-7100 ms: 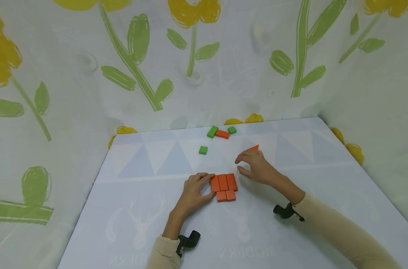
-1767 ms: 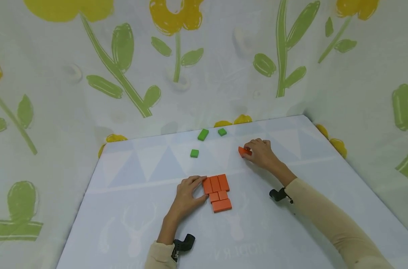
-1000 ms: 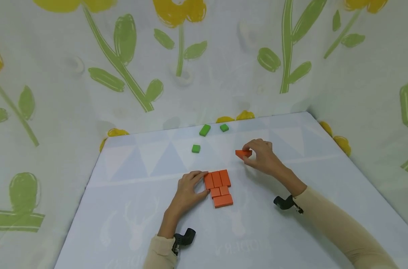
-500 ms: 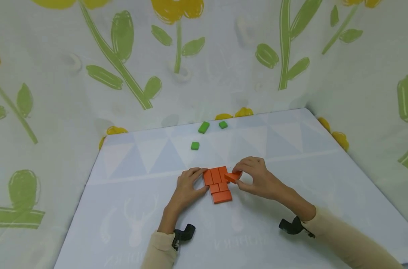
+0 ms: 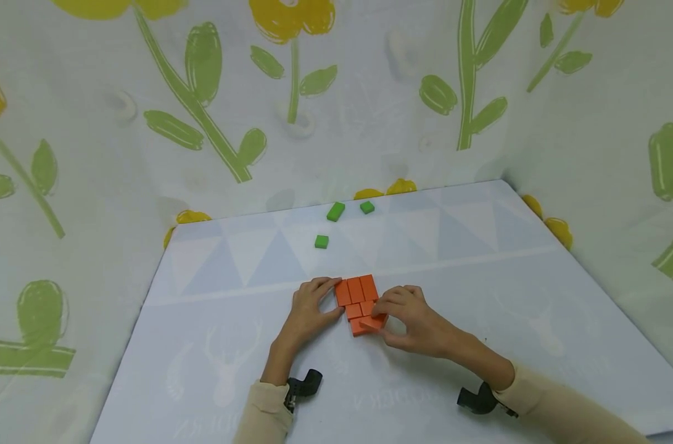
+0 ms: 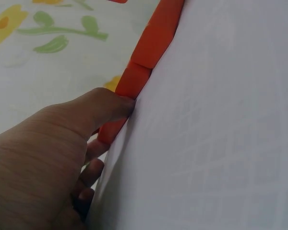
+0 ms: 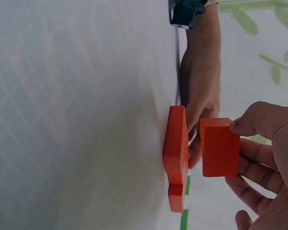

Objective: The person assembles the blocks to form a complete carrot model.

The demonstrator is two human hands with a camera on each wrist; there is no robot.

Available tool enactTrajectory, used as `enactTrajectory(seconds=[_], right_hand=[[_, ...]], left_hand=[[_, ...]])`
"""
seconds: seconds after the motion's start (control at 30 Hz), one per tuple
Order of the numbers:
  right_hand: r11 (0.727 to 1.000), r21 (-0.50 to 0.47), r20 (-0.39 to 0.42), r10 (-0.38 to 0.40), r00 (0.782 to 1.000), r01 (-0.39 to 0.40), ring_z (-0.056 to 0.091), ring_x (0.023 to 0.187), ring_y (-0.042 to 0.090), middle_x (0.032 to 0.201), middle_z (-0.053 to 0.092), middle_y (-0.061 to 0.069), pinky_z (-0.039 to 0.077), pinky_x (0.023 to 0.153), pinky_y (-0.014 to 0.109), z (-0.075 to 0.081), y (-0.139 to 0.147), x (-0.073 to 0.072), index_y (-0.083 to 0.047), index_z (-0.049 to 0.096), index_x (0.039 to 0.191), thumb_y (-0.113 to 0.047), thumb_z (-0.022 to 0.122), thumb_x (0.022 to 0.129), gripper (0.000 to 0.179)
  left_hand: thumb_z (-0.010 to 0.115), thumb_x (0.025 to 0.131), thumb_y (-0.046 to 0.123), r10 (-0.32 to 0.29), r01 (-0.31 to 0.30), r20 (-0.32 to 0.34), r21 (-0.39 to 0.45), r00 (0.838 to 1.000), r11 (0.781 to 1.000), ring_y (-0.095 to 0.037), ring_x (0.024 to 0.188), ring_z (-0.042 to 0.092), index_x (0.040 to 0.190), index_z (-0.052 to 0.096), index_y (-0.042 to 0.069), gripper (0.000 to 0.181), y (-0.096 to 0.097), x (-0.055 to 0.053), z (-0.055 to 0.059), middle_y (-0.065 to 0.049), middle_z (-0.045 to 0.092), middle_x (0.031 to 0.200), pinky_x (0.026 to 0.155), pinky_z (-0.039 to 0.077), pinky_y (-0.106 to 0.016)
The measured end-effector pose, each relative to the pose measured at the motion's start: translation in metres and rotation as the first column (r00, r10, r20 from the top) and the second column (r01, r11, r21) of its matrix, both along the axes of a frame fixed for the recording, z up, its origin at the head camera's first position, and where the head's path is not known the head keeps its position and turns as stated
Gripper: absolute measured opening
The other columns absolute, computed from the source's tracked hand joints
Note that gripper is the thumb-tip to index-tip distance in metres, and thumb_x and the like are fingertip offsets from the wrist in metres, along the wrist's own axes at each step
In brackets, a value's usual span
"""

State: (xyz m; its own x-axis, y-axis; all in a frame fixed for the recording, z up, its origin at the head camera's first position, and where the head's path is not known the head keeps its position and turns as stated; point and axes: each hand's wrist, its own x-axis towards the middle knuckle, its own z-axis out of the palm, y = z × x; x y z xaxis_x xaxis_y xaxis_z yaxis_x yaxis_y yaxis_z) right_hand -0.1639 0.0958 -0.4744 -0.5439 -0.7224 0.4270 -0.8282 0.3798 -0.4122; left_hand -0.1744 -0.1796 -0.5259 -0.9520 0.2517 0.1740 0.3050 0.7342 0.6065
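In the head view, several flat orange blocks lie together: three upright ones in the top row, two small ones [image 5: 353, 311] below, and a wide one [image 5: 357, 329] at the bottom. My left hand [image 5: 309, 311] pinches the leftmost top block [image 5: 343, 293] between thumb and index finger. An orange triangular block [image 7: 221, 151] is held by my right hand [image 5: 416, 324], thumb on one side and fingers on the other. The right wrist view has it raised off the table beside the group; in the head view it overlaps the bottom block.
Three green blocks lie toward the back of the table: a single one [image 5: 322, 242] nearer the group, an oblong one [image 5: 335, 211] and a small one [image 5: 367, 207] by the far edge. A flowered curtain [image 5: 369, 123] hangs behind the table.
The orange oblong from the back now lies at the group's bottom. My right hand has picked up the triangular block and brought it toward me, over the lower right of the group. My left hand stays.
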Motion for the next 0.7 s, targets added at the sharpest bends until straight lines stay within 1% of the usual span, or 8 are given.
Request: enactTrajectory(seconds=[0.17,0.27,0.47,0.6,0.7], right_hand=[[1.0,0.023,0.002,0.011,1.0,-0.011,0.053,0.114,0.017,0.111,0.064,-0.008,0.033,0.094,0.047,-0.005,-0.005,0.005,-0.018,0.069,0.106,-0.016,0.082,0.078,0.031],[0.999,0.03,-0.009,0.027,1.0,-0.027,0.053,0.113,0.018,0.111,0.064,-0.006,0.033,0.094,0.048,-0.008,-0.008,0.006,-0.017,0.069,0.106,-0.017,0.081,0.079,0.03],[0.999,0.036,-0.034,0.024,0.999,-0.023,0.054,0.111,0.016,0.109,0.064,-0.007,0.035,0.092,0.048,-0.016,-0.009,0.007,-0.017,0.069,0.105,-0.017,0.082,0.078,0.03],[0.999,0.044,-0.036,0.026,0.999,-0.024,0.055,0.111,0.016,0.109,0.065,-0.007,0.036,0.092,0.047,-0.019,-0.01,0.008,-0.016,0.07,0.105,-0.018,0.083,0.078,0.03],[0.999,0.05,-0.038,0.022,0.999,-0.021,0.055,0.111,0.016,0.109,0.065,-0.007,0.036,0.092,0.046,-0.02,-0.011,0.009,-0.016,0.07,0.105,-0.018,0.083,0.078,0.03]], left_hand=[[0.073,0.089,0.034,0.002,-0.002,0.013,-0.007,1.0,1.0,-0.025,0.127,0.044,0.145,0.054,0.023,0.061,0.0,-0.001,-0.001,-0.001,0.052,0.14,0.105,0.03,-0.051],[0.074,0.088,0.034,0.005,-0.005,0.0,-0.005,1.0,1.0,-0.025,0.127,0.044,0.145,0.055,0.023,0.061,0.0,-0.001,-0.002,-0.001,0.052,0.14,0.106,0.03,-0.052],[0.074,0.088,0.035,0.001,-0.001,-0.026,-0.001,1.0,1.0,-0.026,0.125,0.045,0.144,0.056,0.023,0.061,0.0,-0.001,-0.003,-0.001,0.053,0.14,0.104,0.032,-0.052],[0.075,0.087,0.034,0.0,0.0,-0.041,-0.004,0.999,1.0,-0.027,0.124,0.046,0.143,0.057,0.022,0.06,-0.001,-0.001,-0.003,-0.002,0.054,0.139,0.102,0.033,-0.053],[0.074,0.088,0.035,0.003,-0.003,-0.025,-0.008,1.0,1.0,-0.027,0.125,0.046,0.144,0.056,0.022,0.06,-0.001,-0.001,-0.003,-0.002,0.053,0.139,0.103,0.032,-0.052]])
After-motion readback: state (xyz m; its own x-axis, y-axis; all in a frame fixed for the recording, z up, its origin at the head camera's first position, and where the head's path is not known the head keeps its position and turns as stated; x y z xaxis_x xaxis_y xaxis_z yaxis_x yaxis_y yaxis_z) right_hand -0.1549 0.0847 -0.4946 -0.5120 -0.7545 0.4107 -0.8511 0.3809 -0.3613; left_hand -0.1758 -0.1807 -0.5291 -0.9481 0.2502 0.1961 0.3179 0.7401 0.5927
